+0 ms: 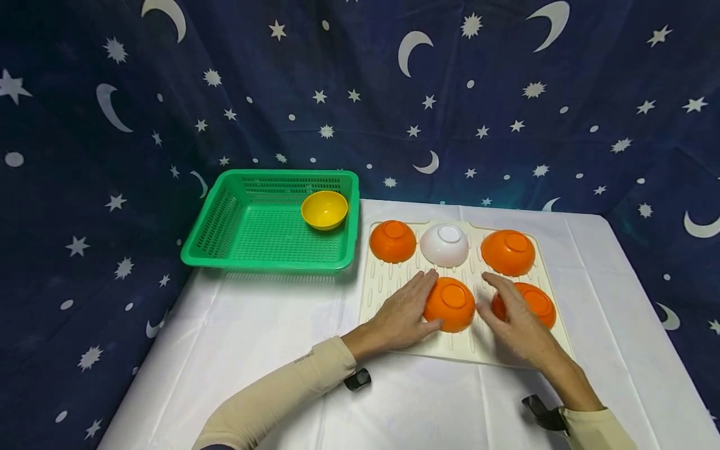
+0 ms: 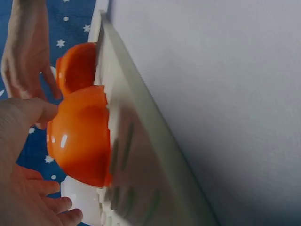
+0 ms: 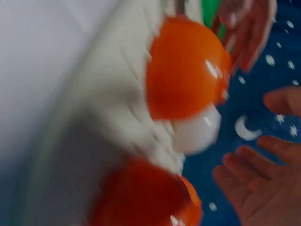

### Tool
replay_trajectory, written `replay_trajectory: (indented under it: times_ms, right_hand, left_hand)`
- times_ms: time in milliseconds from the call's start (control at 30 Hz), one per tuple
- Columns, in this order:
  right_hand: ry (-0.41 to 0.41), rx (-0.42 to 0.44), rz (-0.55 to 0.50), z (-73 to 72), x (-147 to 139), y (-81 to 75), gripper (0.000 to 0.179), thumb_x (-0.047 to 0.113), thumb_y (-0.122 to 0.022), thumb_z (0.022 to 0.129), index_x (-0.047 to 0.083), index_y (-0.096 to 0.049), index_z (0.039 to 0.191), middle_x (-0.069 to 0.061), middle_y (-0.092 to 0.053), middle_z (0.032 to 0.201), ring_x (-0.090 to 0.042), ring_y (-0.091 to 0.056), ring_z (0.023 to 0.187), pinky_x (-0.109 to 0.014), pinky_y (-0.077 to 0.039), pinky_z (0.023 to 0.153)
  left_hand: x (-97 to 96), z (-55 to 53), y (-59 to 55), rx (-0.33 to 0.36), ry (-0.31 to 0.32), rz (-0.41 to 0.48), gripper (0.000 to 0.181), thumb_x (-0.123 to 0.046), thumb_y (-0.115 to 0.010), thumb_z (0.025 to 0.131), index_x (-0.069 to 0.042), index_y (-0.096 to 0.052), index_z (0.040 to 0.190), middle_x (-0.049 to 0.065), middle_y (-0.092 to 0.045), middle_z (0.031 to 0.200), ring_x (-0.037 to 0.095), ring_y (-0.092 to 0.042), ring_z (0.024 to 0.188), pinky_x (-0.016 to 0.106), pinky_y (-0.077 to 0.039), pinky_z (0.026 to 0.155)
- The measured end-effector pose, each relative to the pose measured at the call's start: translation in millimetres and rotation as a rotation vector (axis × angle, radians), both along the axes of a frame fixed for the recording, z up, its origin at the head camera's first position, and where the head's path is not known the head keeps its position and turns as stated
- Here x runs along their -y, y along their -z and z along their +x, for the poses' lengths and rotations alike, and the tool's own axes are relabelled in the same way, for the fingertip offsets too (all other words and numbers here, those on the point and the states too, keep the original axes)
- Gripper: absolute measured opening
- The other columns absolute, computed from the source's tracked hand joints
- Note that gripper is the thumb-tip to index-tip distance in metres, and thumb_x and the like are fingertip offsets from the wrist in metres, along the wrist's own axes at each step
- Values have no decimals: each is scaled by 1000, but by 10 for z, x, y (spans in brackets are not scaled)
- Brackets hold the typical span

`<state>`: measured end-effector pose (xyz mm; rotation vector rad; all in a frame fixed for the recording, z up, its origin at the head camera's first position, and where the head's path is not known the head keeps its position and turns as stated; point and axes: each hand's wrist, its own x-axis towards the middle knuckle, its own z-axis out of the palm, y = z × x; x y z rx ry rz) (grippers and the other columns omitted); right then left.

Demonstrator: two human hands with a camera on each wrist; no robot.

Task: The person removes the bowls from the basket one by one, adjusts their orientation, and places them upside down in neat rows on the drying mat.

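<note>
Upside down on the cream drying mat [image 1: 371,294] lie several orange bowls and one white bowl [image 1: 444,245]. My left hand [image 1: 400,312] is at the left side of the front-middle orange bowl [image 1: 450,304], fingers extended along it and the thumb at its near side. In the left wrist view the thumb tip meets that bowl [image 2: 80,136] near its base; firm contact is hard to tell. My right hand [image 1: 520,328] hovers with spread fingers between this bowl and the front-right orange bowl [image 1: 537,303], partly covering the latter. Nothing is in the right hand.
A green basket [image 1: 270,265] stands at the back left with a yellow bowl [image 1: 324,210] upright inside it. Behind the mat's front row are orange bowls at the back left [image 1: 392,240] and back right [image 1: 508,252]. A starry dark blue cloth [image 1: 337,75] hangs behind the white-covered table [image 1: 253,337].
</note>
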<state>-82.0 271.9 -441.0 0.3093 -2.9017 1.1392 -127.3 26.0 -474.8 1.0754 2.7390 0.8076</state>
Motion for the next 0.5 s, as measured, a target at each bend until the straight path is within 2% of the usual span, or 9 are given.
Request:
replay_trajectory:
  times_ms: [133, 267, 367, 500]
  right_hand:
    - [39, -87, -17, -95, -239, -237, 53, 14, -59, 103, 2, -42, 152, -27, -41, 150, -53, -46, 123, -74, -34, 99]
    - [44, -70, 29, -214, -569, -321, 55, 19, -49, 108, 2, -32, 158, -29, -29, 158, -58, -31, 136, -78, -20, 104]
    - [49, -37, 77, -338, -823, -261, 58, 23, -43, 110, -1, -23, 159, -32, -21, 160, -57, -16, 144, -75, -8, 109]
    - [59, 23, 134, -522, -1121, -52, 61, 26, -39, 111, -8, -19, 157, -37, -18, 158, -58, -13, 144, -71, -6, 112]
  left_hand:
    - [48, 30, -50, -41, -10, 61, 78, -35, -63, 97, -1, -28, 158, 12, -29, 164, 26, -25, 150, 30, -16, 119]
    - [108, 68, -26, -84, -12, 85, 73, -33, -65, 96, -1, -35, 154, 12, -33, 162, 26, -24, 151, 34, -23, 119]
    - [154, 88, 0, -96, -18, 101, 69, -31, -67, 95, -2, -39, 152, 11, -34, 161, 26, -22, 151, 37, -25, 118]
    - [191, 105, 1, -93, -23, 127, 68, -28, -68, 95, -3, -39, 151, 11, -35, 160, 26, -23, 151, 37, -25, 118]
